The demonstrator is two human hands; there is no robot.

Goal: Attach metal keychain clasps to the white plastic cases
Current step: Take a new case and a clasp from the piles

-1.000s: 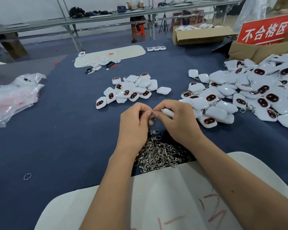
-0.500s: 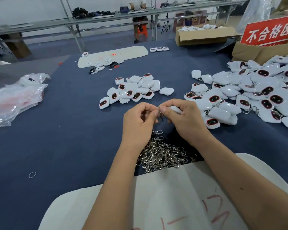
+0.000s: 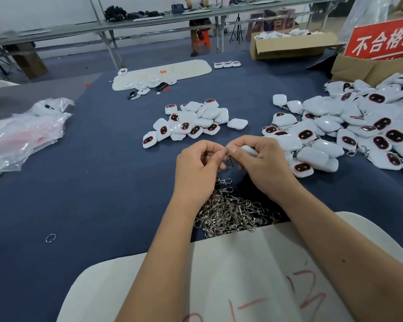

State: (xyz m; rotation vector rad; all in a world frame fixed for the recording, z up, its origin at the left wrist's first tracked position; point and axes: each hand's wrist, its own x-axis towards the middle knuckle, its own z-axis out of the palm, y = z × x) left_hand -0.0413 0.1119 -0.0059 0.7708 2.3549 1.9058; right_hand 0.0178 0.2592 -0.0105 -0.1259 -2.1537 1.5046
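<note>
My left hand (image 3: pixel 197 169) pinches a metal keychain clasp (image 3: pixel 229 159) that hangs between both hands above the blue table. My right hand (image 3: pixel 262 163) grips a white plastic case (image 3: pixel 249 150), mostly hidden in the palm, and its thumb and forefinger pinch the clasp's top ring. A heap of loose metal clasps (image 3: pixel 233 212) lies just under my wrists. A small pile of white cases (image 3: pixel 193 123) sits beyond my hands. A larger pile of cases with clasps (image 3: pixel 349 129) spreads to the right.
A white board with red marks (image 3: pixel 242 275) lies at the near edge. Crumpled plastic bags (image 3: pixel 23 133) sit at the left. A loose ring (image 3: pixel 50 238) lies on the cloth. Cardboard boxes (image 3: pixel 291 44) and a red sign (image 3: pixel 382 40) stand at the back right.
Both hands stay together at the clasp and case, with small finger movements. The view has shifted slightly; nothing was picked up or released.
</note>
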